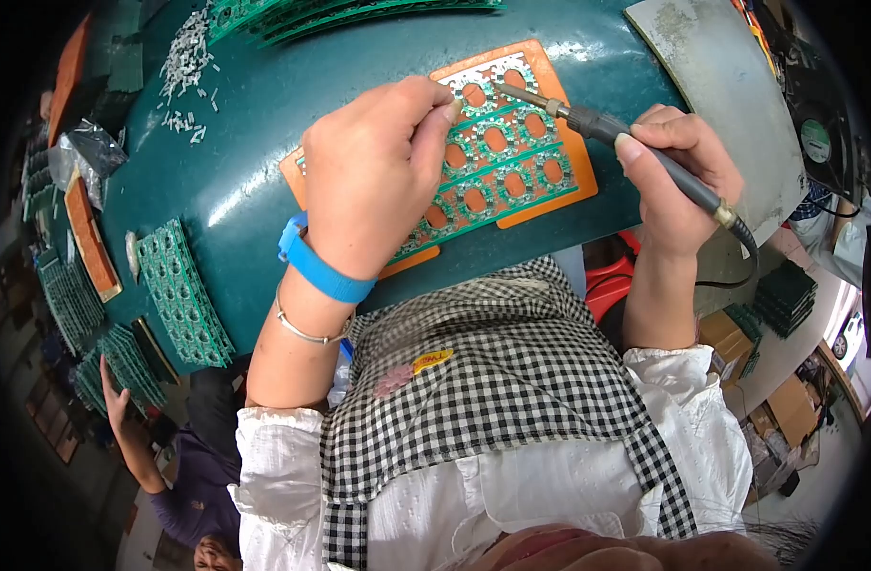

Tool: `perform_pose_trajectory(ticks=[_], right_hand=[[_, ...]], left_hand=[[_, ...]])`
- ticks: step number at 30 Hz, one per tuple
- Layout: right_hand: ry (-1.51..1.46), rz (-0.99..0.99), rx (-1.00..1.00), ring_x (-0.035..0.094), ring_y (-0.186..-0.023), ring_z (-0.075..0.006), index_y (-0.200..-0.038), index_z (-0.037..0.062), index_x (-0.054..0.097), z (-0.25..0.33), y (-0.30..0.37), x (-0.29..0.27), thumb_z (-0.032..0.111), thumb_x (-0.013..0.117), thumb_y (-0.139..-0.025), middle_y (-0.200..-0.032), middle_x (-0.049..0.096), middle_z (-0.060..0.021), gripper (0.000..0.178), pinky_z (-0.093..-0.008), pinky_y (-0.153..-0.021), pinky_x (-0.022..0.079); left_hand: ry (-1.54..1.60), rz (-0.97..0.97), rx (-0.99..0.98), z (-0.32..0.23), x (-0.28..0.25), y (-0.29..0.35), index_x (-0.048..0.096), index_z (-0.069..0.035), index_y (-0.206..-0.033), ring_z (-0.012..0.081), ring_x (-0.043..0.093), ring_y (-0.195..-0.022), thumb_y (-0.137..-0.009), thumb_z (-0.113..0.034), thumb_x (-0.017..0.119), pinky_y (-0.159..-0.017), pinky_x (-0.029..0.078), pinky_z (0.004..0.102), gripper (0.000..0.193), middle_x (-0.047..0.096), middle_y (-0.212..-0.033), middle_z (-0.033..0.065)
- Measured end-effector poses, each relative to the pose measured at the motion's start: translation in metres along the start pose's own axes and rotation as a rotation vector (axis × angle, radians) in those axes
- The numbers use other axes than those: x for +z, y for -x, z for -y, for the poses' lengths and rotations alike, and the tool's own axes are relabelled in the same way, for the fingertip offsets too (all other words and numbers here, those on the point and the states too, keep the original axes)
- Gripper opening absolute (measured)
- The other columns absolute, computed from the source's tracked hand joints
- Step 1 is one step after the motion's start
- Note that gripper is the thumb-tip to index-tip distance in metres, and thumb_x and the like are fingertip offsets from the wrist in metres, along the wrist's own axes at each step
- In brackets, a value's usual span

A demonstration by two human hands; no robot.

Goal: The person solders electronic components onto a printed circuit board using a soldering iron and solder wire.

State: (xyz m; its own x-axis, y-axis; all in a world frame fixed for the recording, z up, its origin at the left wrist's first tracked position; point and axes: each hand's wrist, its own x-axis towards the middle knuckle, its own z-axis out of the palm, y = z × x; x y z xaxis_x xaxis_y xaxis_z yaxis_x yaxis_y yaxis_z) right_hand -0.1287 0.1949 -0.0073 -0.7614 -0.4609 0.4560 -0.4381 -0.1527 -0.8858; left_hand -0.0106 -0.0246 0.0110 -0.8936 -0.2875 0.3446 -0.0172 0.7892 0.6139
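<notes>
My right hand (678, 171) is wrapped round the dark handle of a soldering iron (602, 128). The iron's tip points left, over the far row of a green circuit board panel (494, 143) with several round cut-outs. That panel lies on an orange fixture board (580, 162). My left hand (378, 143), with a blue band at the wrist, is closed in a pinch above the panel's left part, close to the iron's tip. Whatever the pinched fingers hold is too small or hidden to make out. The hand covers part of the panel.
Small white parts (186, 57) lie piled at the table's far left. Stacked green panels stand at the far edge (359, 17) and left edge (180, 295). A grey board (707, 76) lies at right. Another person's hand (115, 395) is by panels at lower left.
</notes>
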Motion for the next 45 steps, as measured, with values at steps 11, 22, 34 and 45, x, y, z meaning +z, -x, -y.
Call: perform_pose_trajectory(ticks=[11,22,34,45], right_hand=[[0.062,0.074,0.015,0.054,-0.061,-0.0061,-0.083,-0.0033,0.066,-0.007,-0.002,0.002,-0.005,0.076,-0.075,-0.072,0.062,-0.0042,0.013,-0.0184,-0.053,0.038],[-0.024,0.012,-0.035,0.054,-0.062,-0.0081,-0.082,-0.0048,0.064,-0.006,-0.001,-0.006,-0.010,0.072,-0.074,-0.071,0.062,-0.0059,0.012,-0.0197,-0.055,0.039],[-0.007,0.036,-0.002,0.053,-0.061,-0.0078,-0.082,-0.0040,0.065,-0.014,0.000,-0.013,-0.011,0.072,-0.074,-0.071,0.061,-0.0046,0.013,-0.0200,-0.055,0.037],[0.037,0.101,-0.031,0.053,-0.060,-0.0079,-0.080,-0.0041,0.063,-0.012,-0.003,-0.014,-0.009,0.073,-0.075,-0.070,0.061,-0.0056,0.012,-0.0195,-0.053,0.037]], left_hand=[[-0.044,0.028,0.010,0.006,0.010,-0.004,0.070,-0.007,-0.084,0.0307,0.065,-0.064,-0.082,-0.011,0.071,-0.057,0.052,0.0385,0.005,0.067,-0.072,0.0121],[-0.049,0.025,0.080,0.000,0.010,-0.004,0.074,-0.006,-0.085,0.0198,0.065,-0.060,-0.079,-0.006,0.075,-0.054,0.049,0.0271,0.006,0.069,-0.074,0.0091],[-0.059,0.061,0.102,0.001,0.020,-0.013,0.070,-0.005,-0.081,0.0310,0.065,-0.066,-0.078,-0.009,0.074,-0.060,0.054,0.0391,0.007,0.068,-0.075,0.0128],[-0.038,0.068,0.136,0.003,0.024,-0.014,0.070,-0.005,-0.080,0.0299,0.065,-0.065,-0.078,-0.010,0.074,-0.058,0.053,0.0386,0.006,0.066,-0.071,0.0119]])
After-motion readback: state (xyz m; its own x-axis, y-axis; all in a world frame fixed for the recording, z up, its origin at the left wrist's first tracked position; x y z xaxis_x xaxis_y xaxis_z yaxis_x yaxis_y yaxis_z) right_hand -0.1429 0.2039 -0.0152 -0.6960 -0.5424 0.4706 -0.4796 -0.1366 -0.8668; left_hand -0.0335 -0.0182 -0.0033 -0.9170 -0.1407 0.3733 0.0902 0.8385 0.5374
